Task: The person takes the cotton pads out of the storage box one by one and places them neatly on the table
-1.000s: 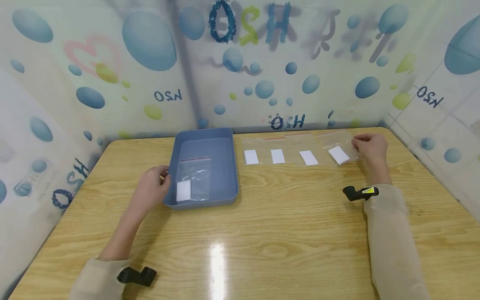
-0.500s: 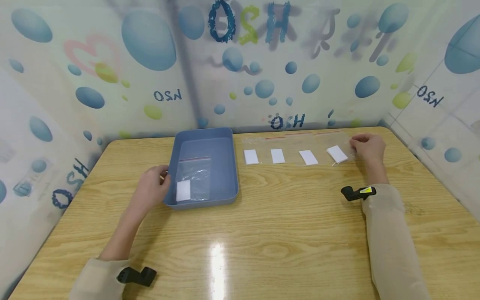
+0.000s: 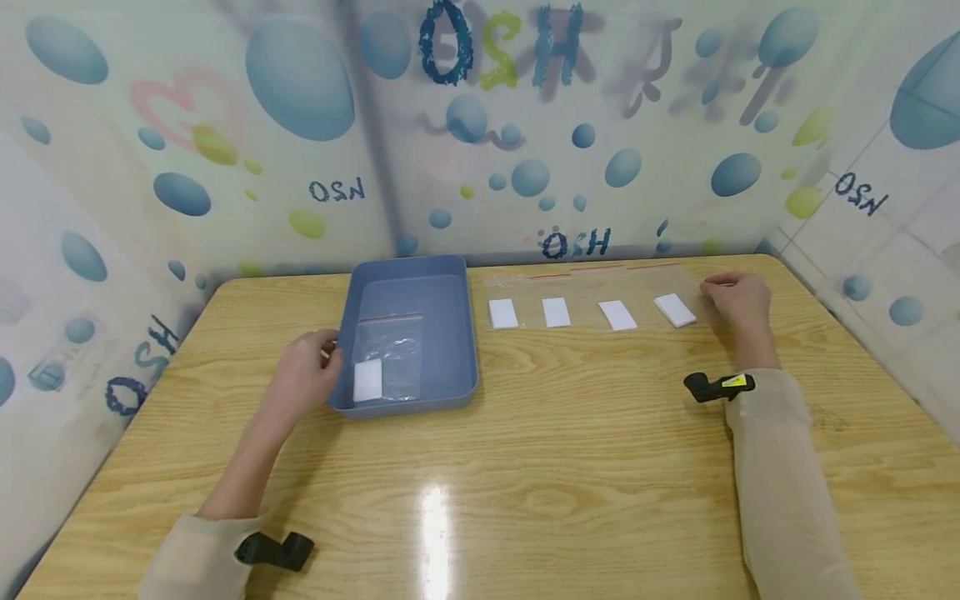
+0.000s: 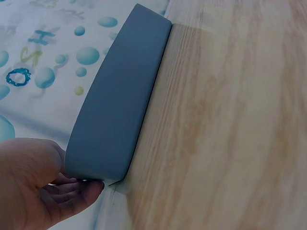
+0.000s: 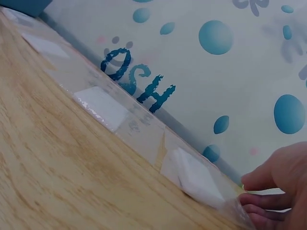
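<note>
My left hand (image 3: 306, 373) grips the left wall of a blue-grey plastic tray (image 3: 456, 404); in the left wrist view its fingers (image 4: 76, 196) curl under the tray's corner. Inside the tray lies a clear zip bag (image 3: 401, 354) holding a white card (image 3: 367, 381). To the tray's right, several zip bags with white cards lie in a row, overlapping at their sides. My right hand (image 3: 741, 298) is at the right edge of the last bag (image 5: 223, 189), which lies flat; in the right wrist view thumb and fingers stand slightly apart, the fingertips right at the bag's edge.
The wood-grain table (image 3: 547, 483) spreads out in front of the tray and the row of bags. Just behind them rises a patterned wall (image 3: 525, 142). A black camera mount sits on each wrist, over beige sleeves (image 3: 783, 467).
The right hand has shifted slightly left with the last bag, which has settled flat beside the others, and its thumb and fingers have parted from it. The left hand and tray have stayed put.
</note>
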The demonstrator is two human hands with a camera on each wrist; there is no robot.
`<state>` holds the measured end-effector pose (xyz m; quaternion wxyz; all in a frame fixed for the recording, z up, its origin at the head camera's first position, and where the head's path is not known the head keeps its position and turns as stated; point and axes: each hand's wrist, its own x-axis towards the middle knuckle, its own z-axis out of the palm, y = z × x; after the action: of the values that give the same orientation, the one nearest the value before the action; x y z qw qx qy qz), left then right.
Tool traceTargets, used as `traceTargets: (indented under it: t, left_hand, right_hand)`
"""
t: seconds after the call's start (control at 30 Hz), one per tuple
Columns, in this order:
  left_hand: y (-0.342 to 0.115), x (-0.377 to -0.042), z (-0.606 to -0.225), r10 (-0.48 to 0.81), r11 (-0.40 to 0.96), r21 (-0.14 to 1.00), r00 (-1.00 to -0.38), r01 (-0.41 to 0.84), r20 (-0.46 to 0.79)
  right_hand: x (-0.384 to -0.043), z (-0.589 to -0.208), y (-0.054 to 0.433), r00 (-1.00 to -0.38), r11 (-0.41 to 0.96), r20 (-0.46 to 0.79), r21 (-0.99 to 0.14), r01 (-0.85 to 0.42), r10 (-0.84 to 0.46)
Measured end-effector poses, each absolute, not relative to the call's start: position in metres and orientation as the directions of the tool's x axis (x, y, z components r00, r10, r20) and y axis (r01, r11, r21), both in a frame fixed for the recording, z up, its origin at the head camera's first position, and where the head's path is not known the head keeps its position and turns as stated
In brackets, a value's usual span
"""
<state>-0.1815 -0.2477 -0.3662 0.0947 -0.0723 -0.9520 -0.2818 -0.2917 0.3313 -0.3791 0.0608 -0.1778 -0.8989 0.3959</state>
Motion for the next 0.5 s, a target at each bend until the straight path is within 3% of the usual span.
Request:
traceTargets:
  t: [0.5]
  left_hand:
    - [-0.2480,-0.1802,-0.3652,0.093,0.822,0.532,-0.970,0.202,0.225]
  right_hand:
    - [-0.2868,-0.3691,0.3319,-0.921,0.542,-0.043,-0.798,0.265,0.388]
